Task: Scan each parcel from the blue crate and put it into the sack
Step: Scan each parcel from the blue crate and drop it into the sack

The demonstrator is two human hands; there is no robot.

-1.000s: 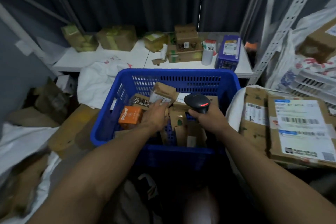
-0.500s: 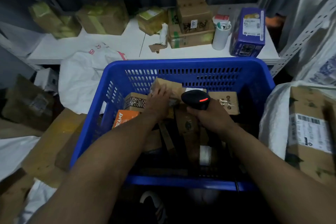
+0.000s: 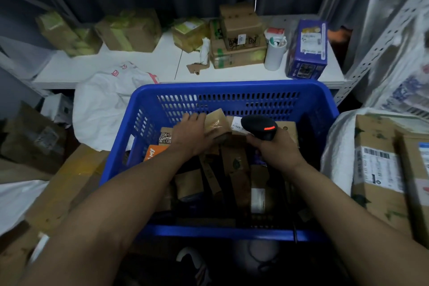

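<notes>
Our left hand (image 3: 190, 133) grips the small brown parcel (image 3: 214, 121) at the far side of the blue crate (image 3: 232, 87), fingers over its left end. It looks light and stiff (taped, perhaps slick). Our right hand (image 3: 276, 151) is wrapped round the barcode scanner (image 3: 258, 126).

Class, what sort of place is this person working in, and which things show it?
Probably a parcel sorting room: a blue crate full of parcels, a barcode scanner in the right hand, and labelled cardboard boxes on the white table.
</notes>
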